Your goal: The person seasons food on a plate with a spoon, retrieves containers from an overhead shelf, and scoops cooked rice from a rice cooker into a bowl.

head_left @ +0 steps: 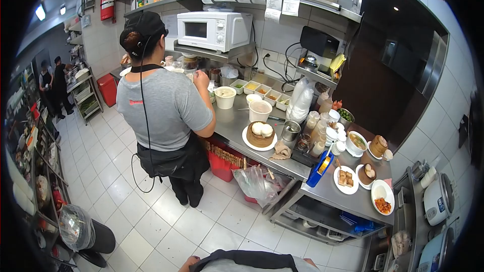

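Observation:
At the bottom edge, beside my grey shirt and dark apron strap, a small part of my left hand or arm (189, 263) shows. On the other side, only a sliver of my right hand or arm (310, 262) is visible. The fingers of both are hidden, so what they hold cannot be made out. Both are low over the tiled floor, apart from the steel counter (232, 126). On that counter a bamboo steamer (261, 133) with white buns sits on a white plate (250, 143). Behind it stand white tubs (225, 98) and a row of small condiment containers (272, 95).
A co-worker (164, 100) in a grey shirt faces the counter at left. A microwave (214, 30) sits above. Plated food (346, 180), a soup bowl (357, 143) and a blue tape dispenser (319, 168) are at right. A lined bin (85, 226) stands lower left; rice cookers (437, 199) at far right.

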A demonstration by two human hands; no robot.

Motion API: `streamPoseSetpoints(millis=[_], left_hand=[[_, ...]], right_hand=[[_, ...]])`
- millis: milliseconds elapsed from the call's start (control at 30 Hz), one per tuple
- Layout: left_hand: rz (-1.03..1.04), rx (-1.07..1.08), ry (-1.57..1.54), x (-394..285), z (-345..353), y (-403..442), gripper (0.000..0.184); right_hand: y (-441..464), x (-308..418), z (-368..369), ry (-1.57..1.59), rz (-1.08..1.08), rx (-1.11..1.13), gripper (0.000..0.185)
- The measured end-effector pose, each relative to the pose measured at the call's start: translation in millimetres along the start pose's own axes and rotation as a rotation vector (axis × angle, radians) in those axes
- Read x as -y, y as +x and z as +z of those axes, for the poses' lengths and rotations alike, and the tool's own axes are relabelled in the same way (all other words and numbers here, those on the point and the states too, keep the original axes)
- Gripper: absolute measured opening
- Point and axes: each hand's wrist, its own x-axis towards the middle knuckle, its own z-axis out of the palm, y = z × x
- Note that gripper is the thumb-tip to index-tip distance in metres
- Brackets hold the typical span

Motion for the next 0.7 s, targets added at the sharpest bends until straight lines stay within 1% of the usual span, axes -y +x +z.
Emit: streamPoseSetpoints(millis=[167,267,367,467,500,533,567,600,633,667,700], left_hand=[[-0.002,0.018,-0.006,0.8,-10.5,2.1,0.030],[-0.006,0.028,0.008,5.7,-35.4,7.8,0.030],[0.003,0.042,0.056,21.4,-74.7,21.7,0.031],[0.050,0.053,0.188,40.1,-130.1,39.9,0.031],[0.098,0.058,0.286,46.4,-150.2,49.2,0.031],[0.204,0.057,0.504,50.0,-175.2,62.3,0.031],[0.311,0.037,0.715,48.7,-203.1,74.5,0.032],[0.376,-0.008,0.836,51.7,-231.8,97.1,0.032],[0.256,-0.053,0.436,53.1,-261.7,120.2,0.031],[0.532,-0.228,0.637,54.2,-296.7,125.4,0.028],[0.430,-0.206,0.532,43.5,-329.3,145.4,0.034]], right_hand=[[10.6,13.8,-2.8,-0.034,0.033,0.019,0.042],[19.1,33.9,6.9,-0.055,0.056,0.037,0.043],[28.9,62.3,26.7,-0.068,0.068,0.057,0.044],[34.7,102.2,53.7,-0.079,0.076,0.084,0.045],[34.9,116.8,64.1,-0.075,0.062,0.083,0.045],[37.8,134.2,74.7,-0.081,0.041,0.088,0.045],[41.3,149.6,86.0,-0.054,-0.001,0.073,0.036],[45.4,164.5,97.4,-0.027,-0.043,0.060,0.026],[50.6,179.7,107.8,0.002,-0.083,0.044,0.018],[57.3,189.8,120.9,0.079,-0.072,0.025,0.021],[60.8,198.5,130.7,0.093,-0.106,0.015,0.021]])
